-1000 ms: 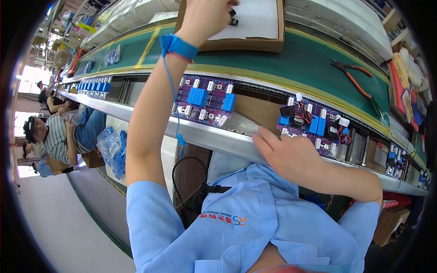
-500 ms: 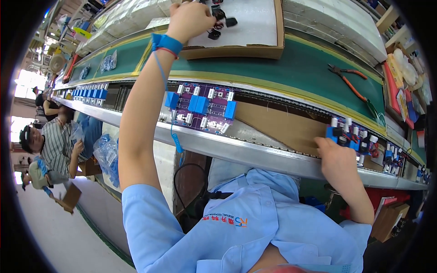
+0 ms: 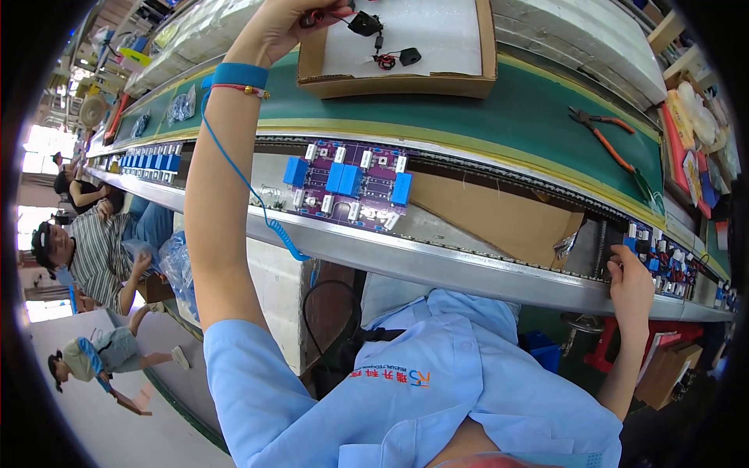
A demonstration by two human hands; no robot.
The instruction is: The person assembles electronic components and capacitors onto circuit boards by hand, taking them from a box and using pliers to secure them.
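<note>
My left hand (image 3: 287, 22), with a blue wrist strap (image 3: 239, 76), is raised at the left end of a shallow cardboard box (image 3: 398, 84). Its fingers are closed on a black wired component (image 3: 363, 24), with a dark coil at the fingertips. Another such component (image 3: 409, 56) lies on the box's white lining. On the rail in front sits a purple circuit board (image 3: 374, 183) with blue blocks and white parts. Farther right, my right hand (image 3: 633, 287) is beside a fuller circuit board (image 3: 663, 264), fingers loosely bent and apart, holding nothing visible.
Orange-handled pliers (image 3: 612, 148) lie on the green bench (image 3: 530, 129). More boards (image 3: 152, 161) stand along the rail at left. A coiled blue cord (image 3: 285, 238) hangs from my wrist strap. Other people are off to the left, one in a striped shirt (image 3: 101, 253).
My left hand has lifted leftward with a black wired component from the box. The fuller board has slid right along the rail, and my right hand has moved right with it.
</note>
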